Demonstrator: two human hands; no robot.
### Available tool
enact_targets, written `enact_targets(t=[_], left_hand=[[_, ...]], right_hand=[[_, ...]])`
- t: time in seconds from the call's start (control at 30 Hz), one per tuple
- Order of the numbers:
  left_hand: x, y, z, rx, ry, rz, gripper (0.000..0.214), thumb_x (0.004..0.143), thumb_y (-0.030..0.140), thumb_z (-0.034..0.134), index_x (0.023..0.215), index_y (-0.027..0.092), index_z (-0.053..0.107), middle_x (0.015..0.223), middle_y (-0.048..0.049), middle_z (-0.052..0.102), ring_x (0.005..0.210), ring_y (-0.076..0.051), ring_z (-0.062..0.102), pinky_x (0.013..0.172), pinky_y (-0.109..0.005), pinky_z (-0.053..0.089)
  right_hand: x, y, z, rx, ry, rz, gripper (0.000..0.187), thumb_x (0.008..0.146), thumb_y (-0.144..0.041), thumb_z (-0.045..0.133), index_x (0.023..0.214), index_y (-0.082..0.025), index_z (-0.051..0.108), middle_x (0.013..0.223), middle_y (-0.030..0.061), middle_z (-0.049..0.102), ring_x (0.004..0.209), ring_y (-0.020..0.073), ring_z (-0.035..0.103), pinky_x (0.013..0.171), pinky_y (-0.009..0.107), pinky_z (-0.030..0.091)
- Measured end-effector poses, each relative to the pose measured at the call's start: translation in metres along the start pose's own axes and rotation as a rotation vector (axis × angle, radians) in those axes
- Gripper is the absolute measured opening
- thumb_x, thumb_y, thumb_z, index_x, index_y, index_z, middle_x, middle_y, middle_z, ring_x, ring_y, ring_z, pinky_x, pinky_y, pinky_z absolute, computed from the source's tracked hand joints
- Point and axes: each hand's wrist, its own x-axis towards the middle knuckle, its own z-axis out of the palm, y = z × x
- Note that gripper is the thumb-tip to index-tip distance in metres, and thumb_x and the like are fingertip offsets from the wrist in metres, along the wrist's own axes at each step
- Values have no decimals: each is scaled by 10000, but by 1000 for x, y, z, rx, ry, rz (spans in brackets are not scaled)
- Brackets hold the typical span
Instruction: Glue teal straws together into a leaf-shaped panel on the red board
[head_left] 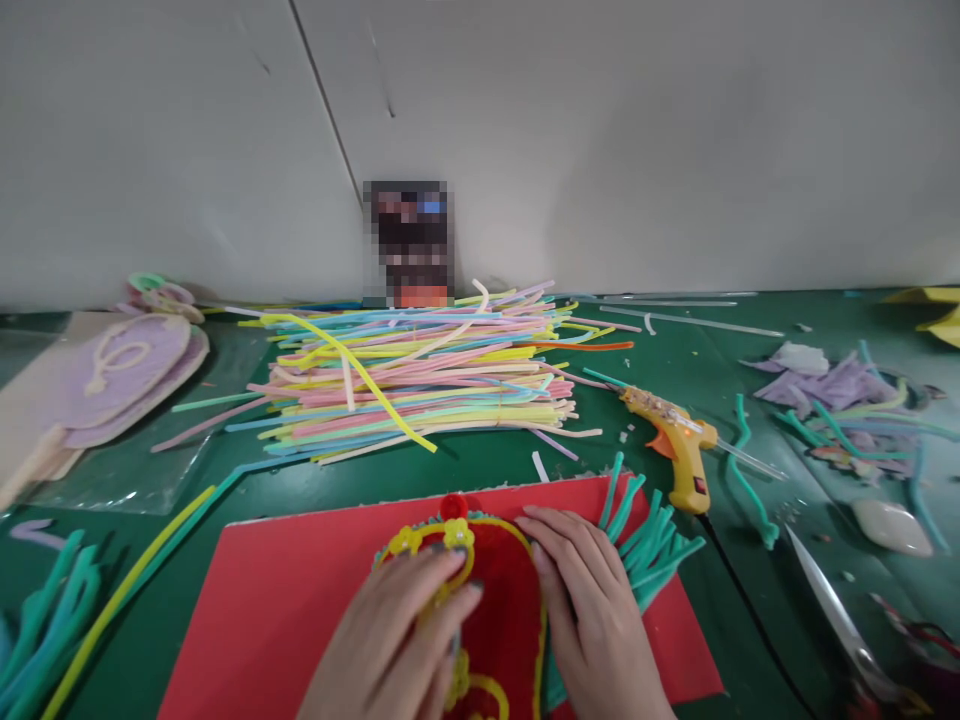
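A rounded dark-red panel (510, 570) edged in yellow pipe cleaner lies on a red board (277, 580). Yellow flowers (459, 535) and a small red ball (453, 506) decorate its upper left. My left hand (394, 635) is closed at the yellow flower trim, with its fingertips over it; what lies under the fingers is partly hidden. On the panel's right edge my right hand (592, 610) is closed, with bent fingers gripping the rim. Teal pipe cleaners (652, 540) fan out beside it, partly covered by the hand.
A large pile of coloured pipe cleaners (420, 380) lies behind the board. To the right are a yellow glue gun (679, 445) with a black cord, scissors (840, 610) and scraps (817, 385). A lilac fan-shaped piece (135, 375) rests at left. A blurred-out upright object (411, 245) leans on the wall.
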Motion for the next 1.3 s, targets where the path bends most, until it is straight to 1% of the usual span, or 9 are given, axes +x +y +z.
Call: enact_targets(t=[0.13, 0.23, 0.33, 0.43, 0.6, 0.83, 0.97, 1.1, 1.3], left_hand=[[4, -26, -20, -69, 64, -349, 293, 904, 349, 460, 1143, 308, 624, 1170, 1, 664, 1031, -176, 652, 890, -263, 538], [8, -43, -29, -233, 30, -596, 305, 875, 442, 464, 1038, 293, 673, 1083, -3, 705, 983, -202, 671, 877, -308, 546], [13, -45, -31, -411, -20, -723, 317, 834, 446, 476, 965, 258, 695, 1027, -26, 727, 963, -222, 679, 872, -338, 547], [14, -36, -28, -491, -33, -740, 291, 804, 424, 505, 934, 249, 697, 1019, -25, 730, 974, -225, 672, 862, -336, 550], [11, -23, -21, -475, 10, -711, 279, 792, 424, 541, 942, 241, 690, 1015, -24, 729, 941, -219, 675, 852, -342, 551], [8, -25, -11, -343, 109, -599, 238, 832, 345, 504, 927, 250, 700, 991, -6, 735, 918, -205, 682, 855, -335, 548], [5, -26, -8, -305, 124, -557, 238, 846, 343, 501, 923, 252, 708, 970, -5, 736, 894, -198, 686, 825, -314, 555], [2, -25, -7, -275, 132, -554, 234, 857, 338, 503, 939, 259, 708, 982, -3, 730, 897, -195, 682, 819, -313, 554], [3, -25, -6, -278, 120, -571, 226, 856, 322, 511, 941, 250, 707, 982, -6, 730, 895, -192, 680, 817, -313, 555]], right_hand=[[-3, 0, 2, 15, -2, 56, 191, 948, -216, 419, 1052, -230, 579, 1064, 52, 648, 988, 196, 588, 860, 362, 485], [-3, 0, 4, 36, 3, 94, 151, 948, -257, 433, 989, -230, 576, 1023, 56, 648, 955, 204, 591, 829, 369, 498], [-3, 2, 6, 56, 2, 116, 144, 943, -287, 443, 966, -231, 574, 993, 55, 652, 936, 212, 593, 816, 382, 502], [-2, 2, 6, 71, 0, 124, 171, 944, -305, 437, 976, -233, 588, 1007, 58, 654, 958, 218, 590, 833, 398, 499], [-2, 3, 7, 92, 20, 106, 214, 947, -310, 431, 988, -224, 623, 1033, 72, 657, 988, 226, 591, 861, 420, 494], [-2, 5, 8, 130, 35, 73, 210, 944, -280, 446, 981, -204, 639, 1016, 76, 668, 971, 217, 601, 872, 424, 497], [-2, 4, 7, 121, 34, 71, 200, 940, -265, 452, 987, -210, 638, 1002, 66, 677, 970, 214, 611, 891, 431, 488], [-3, 3, 6, 104, 40, 35, 173, 930, -264, 474, 988, -221, 631, 993, 45, 686, 966, 204, 622, 975, 469, 438], [-4, 4, 5, 96, 38, 4, 157, 915, -291, 502, 1001, -217, 611, 977, 45, 687, 950, 198, 631, 978, 466, 444]])
